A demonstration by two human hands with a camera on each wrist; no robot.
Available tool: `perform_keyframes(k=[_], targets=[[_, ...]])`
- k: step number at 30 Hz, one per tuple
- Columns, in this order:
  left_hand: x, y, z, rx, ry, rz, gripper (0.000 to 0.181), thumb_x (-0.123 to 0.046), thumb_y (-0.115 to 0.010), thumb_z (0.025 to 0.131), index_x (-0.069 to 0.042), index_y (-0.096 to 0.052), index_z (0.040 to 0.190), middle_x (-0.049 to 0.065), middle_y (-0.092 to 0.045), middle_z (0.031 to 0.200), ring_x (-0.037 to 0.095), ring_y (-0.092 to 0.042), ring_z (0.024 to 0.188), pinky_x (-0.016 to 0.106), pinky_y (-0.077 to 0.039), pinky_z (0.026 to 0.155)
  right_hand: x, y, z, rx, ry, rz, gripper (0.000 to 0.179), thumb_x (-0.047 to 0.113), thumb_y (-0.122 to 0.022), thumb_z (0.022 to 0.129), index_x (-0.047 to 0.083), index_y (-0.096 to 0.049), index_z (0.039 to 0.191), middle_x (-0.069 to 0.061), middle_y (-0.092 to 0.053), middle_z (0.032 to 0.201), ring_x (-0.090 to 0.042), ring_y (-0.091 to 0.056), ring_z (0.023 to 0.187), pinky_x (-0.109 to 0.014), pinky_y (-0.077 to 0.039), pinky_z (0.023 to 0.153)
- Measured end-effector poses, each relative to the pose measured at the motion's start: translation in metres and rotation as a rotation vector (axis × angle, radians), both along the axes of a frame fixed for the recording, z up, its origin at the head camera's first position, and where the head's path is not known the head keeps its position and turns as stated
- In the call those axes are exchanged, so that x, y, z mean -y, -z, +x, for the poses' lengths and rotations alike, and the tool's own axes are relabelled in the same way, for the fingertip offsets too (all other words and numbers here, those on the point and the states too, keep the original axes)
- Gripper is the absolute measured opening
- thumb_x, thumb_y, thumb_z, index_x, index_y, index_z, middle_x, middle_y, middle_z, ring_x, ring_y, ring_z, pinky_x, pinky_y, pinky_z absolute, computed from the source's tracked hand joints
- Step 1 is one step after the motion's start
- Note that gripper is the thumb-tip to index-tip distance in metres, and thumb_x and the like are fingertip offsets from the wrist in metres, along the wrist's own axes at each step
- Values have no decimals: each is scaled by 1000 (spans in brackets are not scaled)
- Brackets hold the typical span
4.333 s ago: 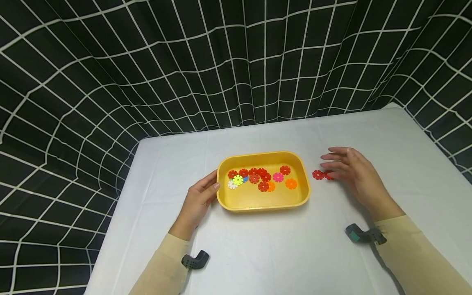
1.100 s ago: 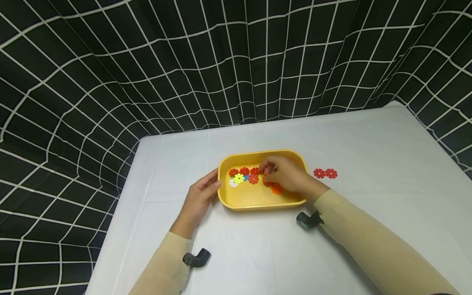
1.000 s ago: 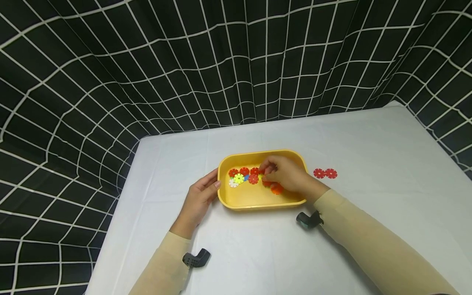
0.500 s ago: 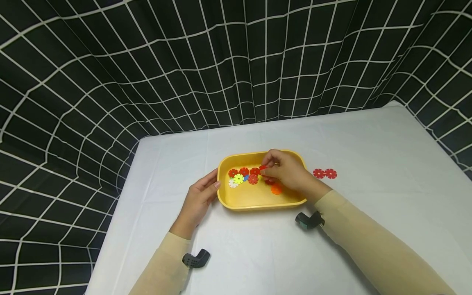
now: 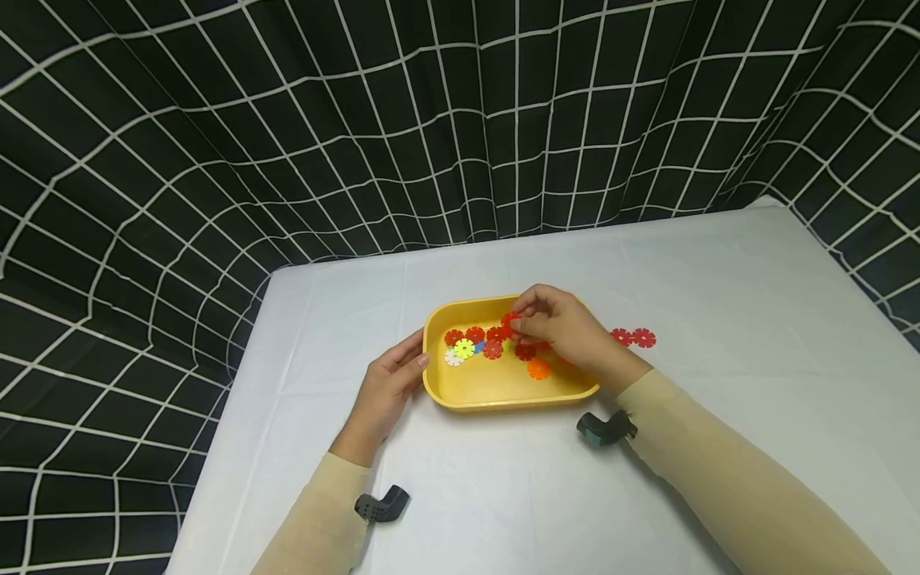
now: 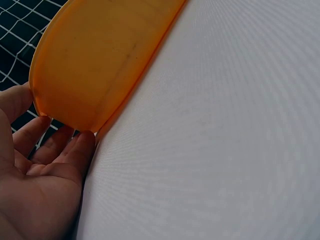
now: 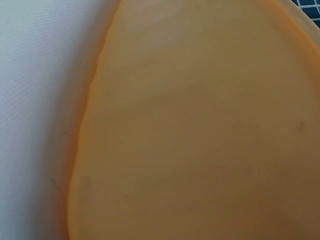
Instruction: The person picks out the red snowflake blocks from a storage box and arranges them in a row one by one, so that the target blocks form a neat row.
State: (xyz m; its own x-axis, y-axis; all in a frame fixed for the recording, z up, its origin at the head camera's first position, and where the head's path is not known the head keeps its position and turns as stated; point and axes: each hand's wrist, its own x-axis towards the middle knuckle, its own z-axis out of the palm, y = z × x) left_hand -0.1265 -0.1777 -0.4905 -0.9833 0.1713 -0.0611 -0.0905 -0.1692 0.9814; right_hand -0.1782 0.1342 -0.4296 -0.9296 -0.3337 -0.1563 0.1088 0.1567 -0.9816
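Observation:
A yellow plastic tray [image 5: 503, 391] holds several snowflake building discs. My left hand [image 5: 388, 387] holds the tray's left end, thumb at the rim and fingers along the outer wall. In the left wrist view, curled fingertips of the left hand [image 6: 45, 170] meet the tray wall [image 6: 100, 75]. Over the tray's back right part, my right hand [image 5: 568, 331] pinches a red snowflake disc [image 5: 509, 321] between thumb and fingers. Below it lie more red discs [image 5: 493, 350], a yellow one [image 5: 464, 348], a white one [image 5: 453, 358] and an orange one [image 5: 539, 368]. The right wrist view shows only the tray wall [image 7: 190, 125].
Two red discs [image 5: 643, 338] lie side by side on the white tablecloth [image 5: 460, 487], right of the tray. A black curtain with a white grid [image 5: 460, 120] stands behind the table and along its left side.
My right hand has gone from the red discs on the table into the tray, and has now lifted a red disc slightly up and back. The left hand stays at the tray's end.

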Motion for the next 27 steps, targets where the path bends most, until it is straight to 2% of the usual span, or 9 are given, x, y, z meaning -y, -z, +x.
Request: perform_keyframes(k=[6, 13, 18, 23, 27], targets=[[0, -1, 0, -2, -2, -7, 49, -13, -71, 108, -6, -60, 156, 8, -59, 156, 24, -56, 144, 37, -51, 113, -2, -9, 0, -7, 38, 60, 23, 9, -72, 107, 4, -64, 127, -19, -67, 115, -36, -73, 102, -48, -63, 98], [-1, -2, 0, 1, 0, -9, 49, -11, -70, 108, -6, -60, 156, 8, -59, 156, 24, -56, 144, 37, -51, 113, -10, -19, 2, -16, 59, 70, 24, 10, -73, 106, 3, -66, 128, -19, -67, 115, -47, -70, 107, -56, -61, 98], [0, -1, 0, 5, -2, -13, 50, -11, -71, 108, -6, -59, 156, 9, -59, 157, 24, -55, 144, 36, -51, 113, -19, -21, 5, -45, 64, 70, 23, 10, -72, 107, 3, -66, 128, -18, -69, 116, -49, -69, 110, -57, -61, 97], [0, -1, 0, 13, -9, -13, 50, -12, -71, 107, -6, -60, 156, 8, -60, 156, 24, -56, 143, 37, -51, 112, -31, -22, 7, -90, 75, 67, 24, 11, -72, 107, 0, -65, 128, -19, -72, 117, -50, -69, 109, -53, -63, 95], [0, -1, 0, 14, -14, -19, 50, -11, -71, 108, -6, -60, 156, 8, -60, 156, 24, -56, 143, 36, -51, 112, -41, -24, 9, -119, 99, 88, 26, 13, -73, 107, -1, -65, 127, -18, -72, 119, -46, -70, 109, -43, -64, 94]])
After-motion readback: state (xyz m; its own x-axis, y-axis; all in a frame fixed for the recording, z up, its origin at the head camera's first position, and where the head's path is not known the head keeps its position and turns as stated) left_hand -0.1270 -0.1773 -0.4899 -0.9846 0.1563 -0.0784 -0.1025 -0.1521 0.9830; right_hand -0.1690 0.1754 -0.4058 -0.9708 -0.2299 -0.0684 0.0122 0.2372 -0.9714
